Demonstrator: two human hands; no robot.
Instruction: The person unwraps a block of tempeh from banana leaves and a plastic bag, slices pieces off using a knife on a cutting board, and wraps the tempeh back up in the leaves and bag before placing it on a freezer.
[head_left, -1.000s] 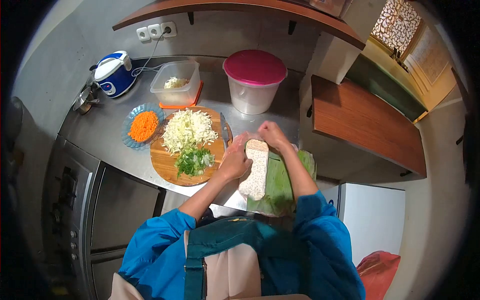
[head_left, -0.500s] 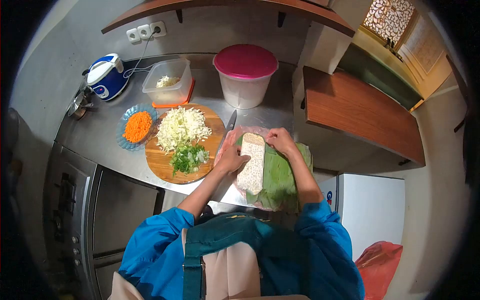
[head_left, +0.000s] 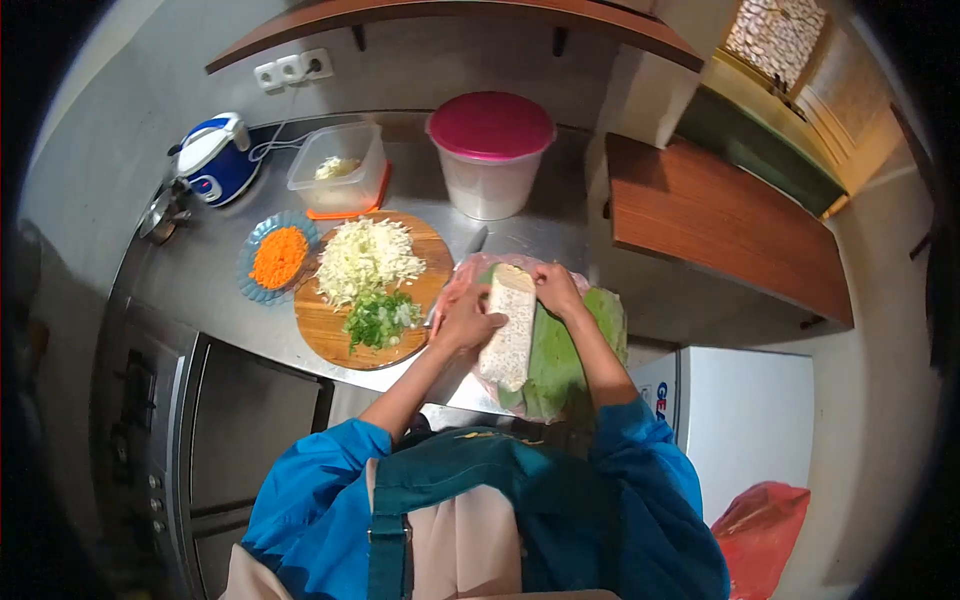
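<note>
Fingers of the left hand curve along the left long side of a tempeh block, the thumb laid over its pale, speckled upper face; whether they are closed tight on it cannot be told. Those of the right hand are bent and drawn together at the block's upper right edge, and anything pinched between them is too small to make out.

The block lies lengthwise, its far end away from the person, over the left part of a green leaf and a crinkled pink plastic sheet, both spread on the metal counter.

Just left of the sheet is a round wooden board, bearing a heap of shredded white cabbage with sliced green onion next to it on the near side. A knife shows at the board's right edge, partly hidden.

Farther left, grated carrot fills a blue glass plate. Behind the board, a clear plastic box holds some pale food, an orange lid under it. Beyond the hands stands a white tub with a magenta lid; at the far left sits a blue-and-white rice cooker.
</note>
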